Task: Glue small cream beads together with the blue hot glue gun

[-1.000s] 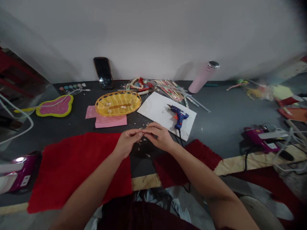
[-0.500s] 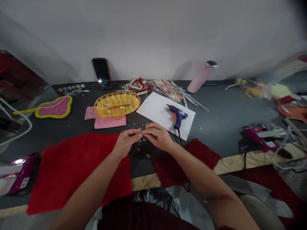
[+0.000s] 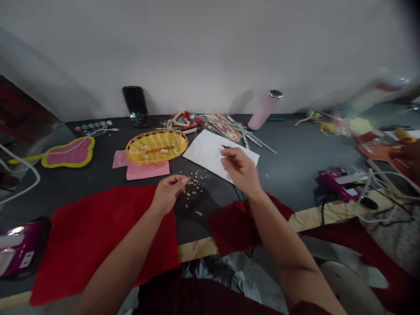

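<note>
My left hand (image 3: pixel 169 193) is closed in a pinch above the dark tabletop. Whatever its fingertips hold is too small to make out. Small pale bits (image 3: pixel 194 186) lie scattered just right of those fingertips. Over the white board (image 3: pixel 204 151), my right hand (image 3: pixel 241 168) has loosely bent fingers, somewhat blurred and apart. It covers most of the blue hot glue gun, whose tip (image 3: pixel 225 146) shows past the fingers. Behind my left hand, a yellow woven basket (image 3: pixel 156 146) with a few small whitish pieces in it rests partly on pink sheets (image 3: pixel 147 170).
Red cloth (image 3: pixel 108 236) and a darker red cloth (image 3: pixel 229 227) overhang the front edge. Along the wall are a phone (image 3: pixel 136 107), patterned sticks (image 3: pixel 226 127) and a pink bottle (image 3: pixel 265 109). Purple devices (image 3: pixel 337 183) with cables sit at both sides.
My hands have parted. The right one has moved right and up over the glue gun, while the left stays pinched near the pale bits. The view has shifted slightly.
</note>
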Available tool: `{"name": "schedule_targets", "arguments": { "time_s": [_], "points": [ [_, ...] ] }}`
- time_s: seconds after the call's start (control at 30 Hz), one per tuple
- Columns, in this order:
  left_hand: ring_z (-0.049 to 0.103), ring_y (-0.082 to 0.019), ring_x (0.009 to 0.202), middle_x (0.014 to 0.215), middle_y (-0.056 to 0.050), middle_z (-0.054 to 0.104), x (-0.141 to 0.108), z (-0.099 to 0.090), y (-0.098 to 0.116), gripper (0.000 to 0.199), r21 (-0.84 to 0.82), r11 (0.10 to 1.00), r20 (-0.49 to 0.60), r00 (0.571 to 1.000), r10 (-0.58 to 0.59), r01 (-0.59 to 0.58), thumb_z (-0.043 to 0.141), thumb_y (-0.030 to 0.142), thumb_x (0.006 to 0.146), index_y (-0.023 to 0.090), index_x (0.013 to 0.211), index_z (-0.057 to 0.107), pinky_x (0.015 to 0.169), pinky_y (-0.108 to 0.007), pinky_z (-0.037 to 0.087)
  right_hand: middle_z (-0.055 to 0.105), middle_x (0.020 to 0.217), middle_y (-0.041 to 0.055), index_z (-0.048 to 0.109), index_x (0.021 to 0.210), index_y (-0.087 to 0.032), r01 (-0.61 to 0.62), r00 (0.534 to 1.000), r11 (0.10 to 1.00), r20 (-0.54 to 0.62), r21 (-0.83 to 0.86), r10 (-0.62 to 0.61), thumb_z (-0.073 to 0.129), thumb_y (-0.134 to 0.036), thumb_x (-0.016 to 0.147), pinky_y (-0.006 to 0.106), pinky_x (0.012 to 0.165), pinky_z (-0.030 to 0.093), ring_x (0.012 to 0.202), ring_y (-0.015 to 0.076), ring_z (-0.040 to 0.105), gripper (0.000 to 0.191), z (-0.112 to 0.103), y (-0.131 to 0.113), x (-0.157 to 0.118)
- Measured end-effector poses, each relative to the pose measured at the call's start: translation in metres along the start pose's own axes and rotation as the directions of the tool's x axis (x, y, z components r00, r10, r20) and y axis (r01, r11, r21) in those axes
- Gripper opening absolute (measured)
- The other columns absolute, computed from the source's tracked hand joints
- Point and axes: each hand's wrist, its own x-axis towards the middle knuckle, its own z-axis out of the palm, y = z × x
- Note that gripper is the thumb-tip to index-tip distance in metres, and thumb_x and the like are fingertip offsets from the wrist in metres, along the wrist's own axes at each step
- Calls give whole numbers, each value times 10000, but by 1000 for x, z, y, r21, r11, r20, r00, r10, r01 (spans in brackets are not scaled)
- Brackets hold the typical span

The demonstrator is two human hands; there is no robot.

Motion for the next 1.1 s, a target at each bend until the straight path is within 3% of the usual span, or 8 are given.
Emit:
{"name": "schedule_targets", "arguments": {
  "time_s": [0.1,0.2,0.3,0.43,0.57,0.8,0.97,1.1],
  "points": [
    [473,-61,543,721,-24,631,2,-2,1,194,-51,999,7,1000,2,-2,767,286,612,139,712,689,517,-194,374,625,786,22,598,974,-190,-155,988,974,-24,-166,153,514,-356,848,236,597,450,663,122,569,225,-35,13,1],
    [473,-51,541,744,-19,623,3,-4,0,187,-67,998,9,1000,9,-9,756,287,629,139,718,682,524,-189,382,630,720,26,595,894,-180,-315,942,879,-6,-359,335,513,-416,826,237,567,427,617,131,574,259,-53,23,-9],
    [469,-50,550,751,-19,613,4,-5,-2,185,-85,996,19,999,29,-27,744,286,648,137,733,677,540,-191,392,649,727,48,595,852,-181,-420,860,738,27,-529,509,503,-494,810,238,560,411,624,149,596,329,-52,25,-17],
    [463,-52,555,742,-16,601,5,-8,-3,181,-104,994,24,999,41,-38,738,281,657,138,745,673,539,-190,388,647,671,80,612,658,-180,-430,779,622,79,-654,622,468,-587,790,248,557,380,650,186,611,452,-39,29,-13],
    [464,-48,566,750,-11,601,5,-9,-2,171,-111,993,32,998,50,-46,727,281,672,142,753,670,554,-190,389,602,542,77,559,476,-179,-539,757,638,17,-550,653,530,-590,730,246,538,349,622,190,594,483,-32,42,-4],
    [465,-47,563,752,-12,597,4,-9,-2,172,-120,991,47,997,59,-53,723,270,677,139,775,668,552,-190,390,496,379,-6,580,541,-162,-652,744,704,-57,-282,666,528,-487,721,213,413,311,381,103,467,375,-36,45,-12],
    [458,-41,552,755,-10,598,2,-8,-2,169,-100,994,52,997,52,-47,721,269,680,137,768,661,533,-178,378,546,461,1,563,614,-145,-657,747,752,-84,49,659,513,-442,721,203,349,307,335,72,415,319,-33,38,-13],
    [454,-47,553,744,-10,595,1,-7,-1,188,-100,994,39,998,39,-35,735,279,662,136,756,658,538,-184,384,554,546,-4,501,697,-170,-609,742,723,-87,326,664,501,-478,720,196,356,348,381,70,436,309,-31,39,-10]
  ]
}}
